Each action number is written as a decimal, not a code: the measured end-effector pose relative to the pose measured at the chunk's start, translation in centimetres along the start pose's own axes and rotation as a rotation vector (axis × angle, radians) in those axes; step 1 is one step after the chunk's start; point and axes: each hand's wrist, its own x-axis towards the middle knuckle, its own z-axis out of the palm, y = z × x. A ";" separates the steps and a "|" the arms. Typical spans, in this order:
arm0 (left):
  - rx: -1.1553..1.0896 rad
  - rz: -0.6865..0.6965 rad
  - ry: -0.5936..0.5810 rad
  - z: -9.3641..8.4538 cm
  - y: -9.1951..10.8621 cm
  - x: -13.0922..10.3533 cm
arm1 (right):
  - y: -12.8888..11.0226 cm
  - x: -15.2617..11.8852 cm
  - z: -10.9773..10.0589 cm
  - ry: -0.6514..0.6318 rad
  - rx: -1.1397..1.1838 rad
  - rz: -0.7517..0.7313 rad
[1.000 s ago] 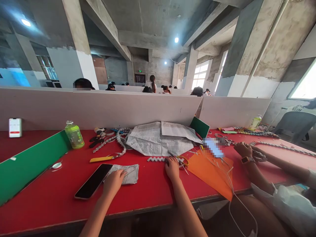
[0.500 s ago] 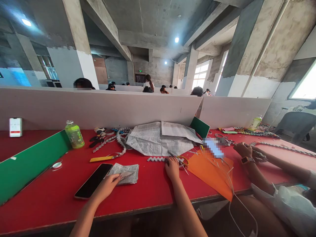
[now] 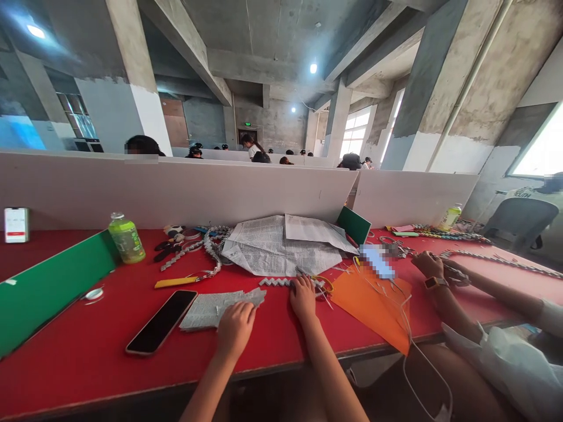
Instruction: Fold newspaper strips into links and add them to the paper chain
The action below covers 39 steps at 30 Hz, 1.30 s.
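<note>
You have two hands at the red table [image 3: 105, 346]. Your left hand [image 3: 236, 328] pinches one newsprint slip [image 3: 258, 296], fingers close together, over the right part of one newsprint stack [image 3: 202, 312]. Your right hand [image 3: 303, 298] rests on one zigzag strip [image 3: 271, 282], fingers curled; you cannot tell from here whether they pinch it. One yellow scissor handle [image 3: 328, 285] shows just beside that hand.

Count two phones: a dark phone [image 3: 162, 322] lying left of the stack, and an upright phone [image 3: 16, 225] at far left. At least two newspaper sheets [image 3: 272, 249] lie beyond your hands, with one orange sheet [image 3: 373, 305] to the right.

The slip's long axis slants slightly, its ragged end pointing right and a little away from you. The strip's runs left to right, passing under your right hand.
</note>
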 end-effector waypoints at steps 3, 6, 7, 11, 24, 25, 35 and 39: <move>-0.065 0.040 -0.088 0.9 1.9 -1.1 | -0.1 0.2 -0.5 0.072 0.066 -0.007; -0.126 0.076 -0.185 1.1 3.1 -1.7 | -0.4 -0.1 -1.3 0.160 0.205 0.008; -0.145 0.078 -0.222 1.1 3.3 -1.7 | -0.6 -0.4 -1.7 0.157 0.262 -0.002; -0.187 0.048 -0.342 1.3 3.1 -1.5 | -1.8 -2.8 -3.0 -0.081 0.415 -0.193; -0.205 0.001 -0.294 0.6 3.0 -1.4 | -3.0 -5.4 -4.3 -0.333 0.387 -0.274; -0.216 0.000 -0.282 0.6 3.0 -1.4 | -2.8 -5.4 -4.2 -0.329 0.409 -0.244; -0.245 -0.086 -0.313 1.0 2.5 -1.9 | -1.7 -5.0 -2.9 -0.313 0.833 -0.033; -0.213 -0.145 -0.295 0.8 2.3 -1.9 | -1.4 -5.0 -2.9 -0.363 0.981 -0.024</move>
